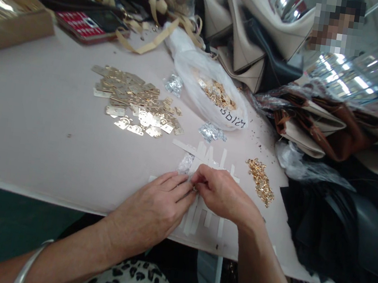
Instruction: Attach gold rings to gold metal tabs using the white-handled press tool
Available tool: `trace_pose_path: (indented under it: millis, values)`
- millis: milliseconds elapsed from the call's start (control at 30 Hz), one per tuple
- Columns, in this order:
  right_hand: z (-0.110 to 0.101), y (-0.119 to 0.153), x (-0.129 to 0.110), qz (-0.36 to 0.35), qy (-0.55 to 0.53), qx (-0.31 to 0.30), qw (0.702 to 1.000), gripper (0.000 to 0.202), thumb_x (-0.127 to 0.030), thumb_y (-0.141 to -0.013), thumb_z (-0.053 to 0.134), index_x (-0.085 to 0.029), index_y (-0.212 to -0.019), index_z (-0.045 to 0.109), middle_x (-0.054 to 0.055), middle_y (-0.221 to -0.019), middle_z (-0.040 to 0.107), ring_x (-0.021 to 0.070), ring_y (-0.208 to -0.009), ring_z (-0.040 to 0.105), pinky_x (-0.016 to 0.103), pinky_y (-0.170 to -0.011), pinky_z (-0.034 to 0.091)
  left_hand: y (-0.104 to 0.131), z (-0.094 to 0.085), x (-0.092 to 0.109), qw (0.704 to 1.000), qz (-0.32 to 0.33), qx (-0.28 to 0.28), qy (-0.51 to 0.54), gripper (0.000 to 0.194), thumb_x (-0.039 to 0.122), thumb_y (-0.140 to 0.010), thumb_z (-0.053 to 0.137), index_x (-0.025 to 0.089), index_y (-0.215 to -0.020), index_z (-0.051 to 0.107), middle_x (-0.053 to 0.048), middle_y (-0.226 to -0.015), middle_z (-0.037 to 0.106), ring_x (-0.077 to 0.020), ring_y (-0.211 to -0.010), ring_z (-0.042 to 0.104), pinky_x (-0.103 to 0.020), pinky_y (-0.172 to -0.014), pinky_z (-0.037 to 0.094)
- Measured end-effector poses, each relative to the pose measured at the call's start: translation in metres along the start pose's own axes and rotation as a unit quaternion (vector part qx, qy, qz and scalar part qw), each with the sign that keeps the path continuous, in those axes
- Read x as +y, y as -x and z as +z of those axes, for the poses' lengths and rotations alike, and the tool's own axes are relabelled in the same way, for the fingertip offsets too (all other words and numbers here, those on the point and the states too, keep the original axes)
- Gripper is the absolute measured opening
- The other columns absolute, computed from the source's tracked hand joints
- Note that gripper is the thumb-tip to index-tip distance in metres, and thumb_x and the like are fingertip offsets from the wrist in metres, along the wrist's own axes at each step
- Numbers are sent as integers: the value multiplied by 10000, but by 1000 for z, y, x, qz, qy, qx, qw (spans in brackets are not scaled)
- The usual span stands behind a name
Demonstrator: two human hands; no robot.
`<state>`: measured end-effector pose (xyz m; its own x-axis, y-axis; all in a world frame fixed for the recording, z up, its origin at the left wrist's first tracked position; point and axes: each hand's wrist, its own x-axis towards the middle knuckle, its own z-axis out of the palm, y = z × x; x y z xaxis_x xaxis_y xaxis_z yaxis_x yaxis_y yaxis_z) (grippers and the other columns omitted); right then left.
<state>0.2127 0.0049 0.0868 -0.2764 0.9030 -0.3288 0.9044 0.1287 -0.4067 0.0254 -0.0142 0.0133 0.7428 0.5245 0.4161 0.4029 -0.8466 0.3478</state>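
Note:
My left hand [162, 203] lies palm down at the front of the table, its fingers stretched out over white strips [189, 221]. Against its fingertips, my right hand [219, 190] is closed in a pinch. Whatever sits between those fingers is too small and hidden to name; a tiny gold glint shows there. The strips lie crossed beneath and around both hands. A crumpled clear plastic piece [186, 163] is just beyond the left fingers. Behind the hands lies a small heap of silvery pieces [213, 132].
Flat gold metal plates [129, 91] are heaped at left of centre. Small gold hardware [260, 182] lies to the right. A white plastic bag [197, 82] holds more gold parts. Bags [319, 117] and black material [338, 228] crowd the right; a cardboard box [15, 28] stands left.

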Motion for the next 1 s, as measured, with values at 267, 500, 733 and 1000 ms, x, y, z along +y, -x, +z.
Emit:
trace_pose_path:
  millis: [267,500,733,1000]
  values:
    - [9,16,12,44,-99,80,991,240,-128,-897,524,-214,-1068,668,16,-868,737,144,-757,656,288,-738,490,1,1,0,1000,-4,5,4,272,168,-969,512,137,-1202,650,-116,-1229,664,-279,-1221,568,-472,-1116,447]
    - [22,67,67,140,66,251,956,262,-246,-933,534,-184,-1153,661,136,-1131,720,297,-1054,634,486,-945,485,3,-2,-1,1000,-3,21,17,298,156,-966,519,132,-1243,628,-107,-1328,638,-263,-1247,563,-454,-1113,461]
    - [36,88,101,145,65,277,948,270,-234,-945,526,-179,-1160,679,144,-1119,713,299,-1069,623,485,-970,479,-3,-3,-2,1000,11,7,-4,299,131,-950,519,127,-1222,644,-85,-1267,687,-276,-1242,572,-454,-1081,475]
    - [25,84,65,78,-503,582,634,238,-314,-822,709,-223,-1041,691,7,-935,702,177,-867,672,415,-899,534,-13,-11,-11,997,41,-70,-14,246,190,-940,556,163,-1165,653,-79,-1227,700,-269,-1158,604,-443,-1022,493]
